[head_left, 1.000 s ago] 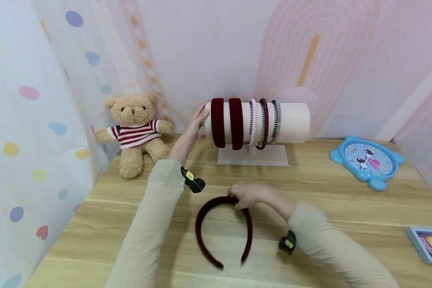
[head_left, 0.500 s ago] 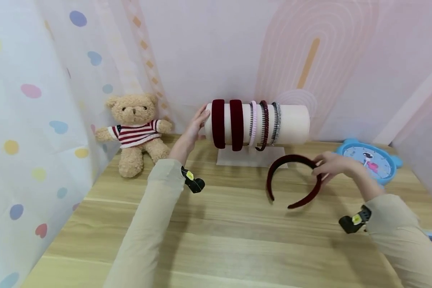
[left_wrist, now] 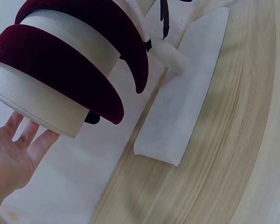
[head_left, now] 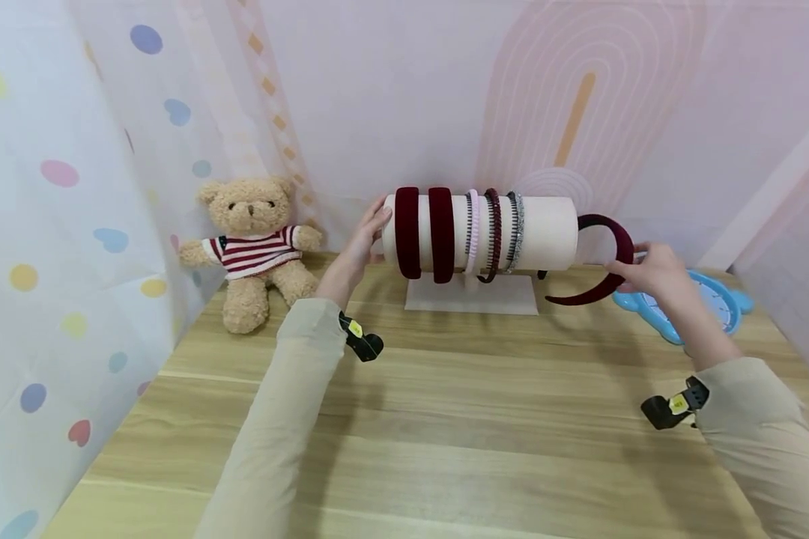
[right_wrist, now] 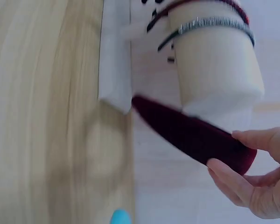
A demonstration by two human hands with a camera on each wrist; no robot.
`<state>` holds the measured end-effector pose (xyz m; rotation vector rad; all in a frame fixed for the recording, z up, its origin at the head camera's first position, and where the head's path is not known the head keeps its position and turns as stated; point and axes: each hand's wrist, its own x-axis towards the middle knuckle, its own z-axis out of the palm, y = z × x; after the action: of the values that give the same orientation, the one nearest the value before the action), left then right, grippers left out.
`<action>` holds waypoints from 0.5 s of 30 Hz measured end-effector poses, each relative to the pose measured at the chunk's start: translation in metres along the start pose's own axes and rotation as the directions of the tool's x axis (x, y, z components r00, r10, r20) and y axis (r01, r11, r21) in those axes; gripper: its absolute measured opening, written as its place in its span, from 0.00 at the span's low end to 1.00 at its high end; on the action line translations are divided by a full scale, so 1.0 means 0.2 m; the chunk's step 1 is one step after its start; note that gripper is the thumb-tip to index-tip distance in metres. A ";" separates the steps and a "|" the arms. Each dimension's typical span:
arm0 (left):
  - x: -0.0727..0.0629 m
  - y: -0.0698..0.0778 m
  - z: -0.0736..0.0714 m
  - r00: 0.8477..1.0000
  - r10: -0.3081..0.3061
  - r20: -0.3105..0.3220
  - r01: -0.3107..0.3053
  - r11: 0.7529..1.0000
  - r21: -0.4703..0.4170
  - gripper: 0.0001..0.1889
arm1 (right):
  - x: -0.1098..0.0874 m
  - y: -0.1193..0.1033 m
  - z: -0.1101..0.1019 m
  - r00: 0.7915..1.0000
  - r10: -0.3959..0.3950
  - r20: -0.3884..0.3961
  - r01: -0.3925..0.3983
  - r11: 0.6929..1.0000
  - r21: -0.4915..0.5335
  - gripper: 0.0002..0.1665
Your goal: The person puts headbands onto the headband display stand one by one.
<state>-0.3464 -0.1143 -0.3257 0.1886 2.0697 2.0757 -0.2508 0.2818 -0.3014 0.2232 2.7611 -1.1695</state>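
Note:
A dark red velvet headband (head_left: pixel 622 243) is pinched between the thumb and fingers of my right hand (head_left: pixel 657 273), off the table at the right end of the cream display roll (head_left: pixel 549 232). One tip of the headband lies behind that end in the head view; the right wrist view shows its wide band (right_wrist: pixel 191 135) beside the roll's end. My left hand (head_left: pixel 364 236) touches the roll's left end, its fingers (left_wrist: pixel 39 144) extended against the rim. Around the roll sit two wide dark red headbands (head_left: pixel 407 232), a pink one (head_left: pixel 473 232), a thin dark red one (head_left: pixel 495 236) and a silver one (head_left: pixel 516 230).
The roll stands on a flat white base (head_left: pixel 472 294) on the wooden table (head_left: pixel 445 419). A teddy bear (head_left: pixel 249 247) sits at the left. A blue clock (head_left: pixel 708 299) lies behind my right hand, partly hidden. A patterned curtain (head_left: pixel 391 97) hangs close behind.
My right hand has lifted the dark red headband from the front of the table and carried it right and back to the roll's right end. The left hand stays at the left end.

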 end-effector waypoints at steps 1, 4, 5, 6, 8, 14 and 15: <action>0.00 0.00 0.00 1.000 0.000 -0.001 0.000 1.000 0.000 0.29 | 0.00 -0.02 0.01 0.999 -0.022 -0.037 0.021 1.000 -0.014 0.50; 0.00 0.00 0.01 1.000 0.004 -0.005 -0.004 1.000 -0.005 0.29 | -0.02 -0.08 0.05 0.988 -0.097 -0.121 0.093 0.995 -0.043 0.47; 0.00 0.00 0.01 1.000 0.004 -0.003 -0.004 1.000 -0.001 0.29 | -0.02 -0.10 0.06 0.982 -0.124 -0.142 0.117 0.992 -0.056 0.45; 0.00 0.00 0.01 1.000 0.004 -0.004 -0.004 1.000 -0.001 0.29 | -0.02 -0.12 0.07 0.976 -0.145 -0.164 0.134 0.988 -0.075 0.43; 0.00 0.00 0.01 1.000 0.004 -0.006 -0.005 1.000 -0.004 0.29 | -0.03 -0.15 0.10 0.964 -0.177 -0.196 0.158 0.981 -0.112 0.42; 0.00 0.00 0.00 1.000 0.002 -0.006 -0.002 1.000 -0.003 0.29 | -0.03 -0.20 0.16 0.930 -0.245 -0.276 0.213 0.967 -0.141 0.36; 0.00 0.00 0.00 1.000 0.002 -0.005 -0.002 1.000 -0.004 0.29 | -0.03 -0.20 0.17 0.921 -0.258 -0.292 0.225 0.964 -0.142 0.35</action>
<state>-0.3469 -0.1135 -0.3260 0.1859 2.0692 2.0834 -0.2501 0.2289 -0.2952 0.0564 3.1933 -1.1181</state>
